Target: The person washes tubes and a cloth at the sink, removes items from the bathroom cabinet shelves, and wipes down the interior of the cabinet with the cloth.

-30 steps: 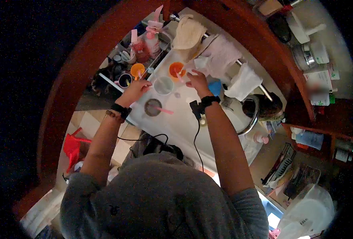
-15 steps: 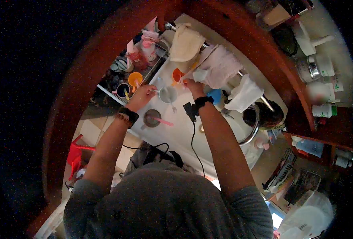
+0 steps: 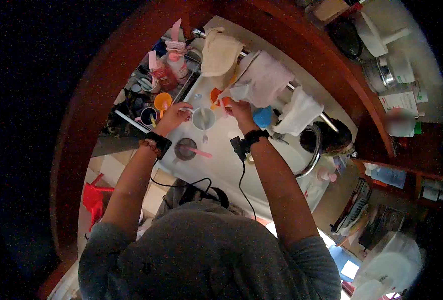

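A pale cup point(image 3: 203, 119) stands on the white sink counter point(image 3: 216, 155) between my hands. My left hand point(image 3: 178, 116) is at its left rim, fingers curled; whether they grip anything is too small to tell. My right hand point(image 3: 238, 111) holds a small pink item point(image 3: 224, 107) at its fingertips, right of the pale cup and beside an orange cup point(image 3: 217, 96). Nearer to me lies a round dark strainer-like thing point(image 3: 185, 149) with a pink handle. A yellow-orange cup point(image 3: 163, 101) and a dark-filled cup point(image 3: 149, 116) stand left of my left hand.
Cloths point(image 3: 264, 78) hang on a metal rail behind the counter. A blue object point(image 3: 263, 117) and a curved faucet point(image 3: 312, 159) are at the right. Pink bottles point(image 3: 177, 67) stand at the back left. A red stool point(image 3: 94, 201) is at lower left.
Since one second ago my right hand has closed its fingers and moved slightly left and down, to the pink item by the orange cup. My left hand has stayed near the pale cup.
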A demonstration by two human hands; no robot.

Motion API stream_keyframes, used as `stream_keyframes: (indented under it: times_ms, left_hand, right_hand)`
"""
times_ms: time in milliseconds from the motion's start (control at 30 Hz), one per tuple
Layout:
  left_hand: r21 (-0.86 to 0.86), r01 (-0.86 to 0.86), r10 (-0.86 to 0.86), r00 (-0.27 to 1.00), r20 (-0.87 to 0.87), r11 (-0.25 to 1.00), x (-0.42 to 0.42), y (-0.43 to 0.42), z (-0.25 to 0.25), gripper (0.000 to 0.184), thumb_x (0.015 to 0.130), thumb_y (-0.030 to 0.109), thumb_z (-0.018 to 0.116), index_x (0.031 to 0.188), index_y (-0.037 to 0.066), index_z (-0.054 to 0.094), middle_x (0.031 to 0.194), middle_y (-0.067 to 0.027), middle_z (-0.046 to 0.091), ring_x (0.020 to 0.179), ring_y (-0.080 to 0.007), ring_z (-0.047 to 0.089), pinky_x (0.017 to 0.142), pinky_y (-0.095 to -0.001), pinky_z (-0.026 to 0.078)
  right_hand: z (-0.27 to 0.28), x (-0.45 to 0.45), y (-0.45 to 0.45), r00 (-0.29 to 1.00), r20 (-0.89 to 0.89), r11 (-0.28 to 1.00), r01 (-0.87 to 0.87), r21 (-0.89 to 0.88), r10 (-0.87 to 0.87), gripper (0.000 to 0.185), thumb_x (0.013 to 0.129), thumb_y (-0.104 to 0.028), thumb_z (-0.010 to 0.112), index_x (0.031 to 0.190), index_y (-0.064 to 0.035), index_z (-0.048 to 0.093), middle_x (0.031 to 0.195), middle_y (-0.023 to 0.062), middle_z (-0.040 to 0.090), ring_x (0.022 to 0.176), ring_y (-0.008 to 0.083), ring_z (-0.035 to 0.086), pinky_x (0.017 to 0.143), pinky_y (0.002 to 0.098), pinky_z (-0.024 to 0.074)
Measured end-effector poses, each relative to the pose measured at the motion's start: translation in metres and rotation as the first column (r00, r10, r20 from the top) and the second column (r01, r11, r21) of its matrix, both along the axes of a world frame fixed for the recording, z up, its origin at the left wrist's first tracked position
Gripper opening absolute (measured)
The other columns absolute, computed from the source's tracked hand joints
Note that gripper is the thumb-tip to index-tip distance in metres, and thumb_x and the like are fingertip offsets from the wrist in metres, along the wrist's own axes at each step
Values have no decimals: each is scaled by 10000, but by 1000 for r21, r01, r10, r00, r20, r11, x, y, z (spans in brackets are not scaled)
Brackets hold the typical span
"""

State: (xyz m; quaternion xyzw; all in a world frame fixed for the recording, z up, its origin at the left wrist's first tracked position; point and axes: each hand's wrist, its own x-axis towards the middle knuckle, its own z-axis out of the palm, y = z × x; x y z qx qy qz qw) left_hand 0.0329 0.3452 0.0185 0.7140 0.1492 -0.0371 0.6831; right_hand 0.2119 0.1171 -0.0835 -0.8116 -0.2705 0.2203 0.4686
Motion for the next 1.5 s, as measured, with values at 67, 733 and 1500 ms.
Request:
stream_keyframes:
  times_ms: [67,733,1500]
  left_hand:
    - [51,16,-15,1000,-2,999,-2,2,-7,180,875,42,586,1055,38,595,848,-47,622,756,-108,603,654,-268,540]
    - [379,-65,-90,921,378,923,-146,-110,151,135,843,49,627,965,36,572,1031,-69,629,920,-142,598,822,-276,474]
    - [26,-93,17,430,903,995,8,-152,424,383,816,26,609,1176,29,480,1139,-86,561,1122,-180,510,988,-313,366]
  right_hand:
    - [33,-15,0,956,-247,977,188,100,-159,366,835,-148,611,1148,20,523,1017,139,621,772,243,657,672,330,557]
    - [255,-164,-200,879,-336,928,-251,275,337,398,851,-168,667,1201,-60,509,1096,43,575,960,146,581,843,296,497]
    - [741,-49,-8,716,586,919,212,333,-378,985,618,-433,828,1270,131,350,1138,244,532,989,281,563,792,365,487]
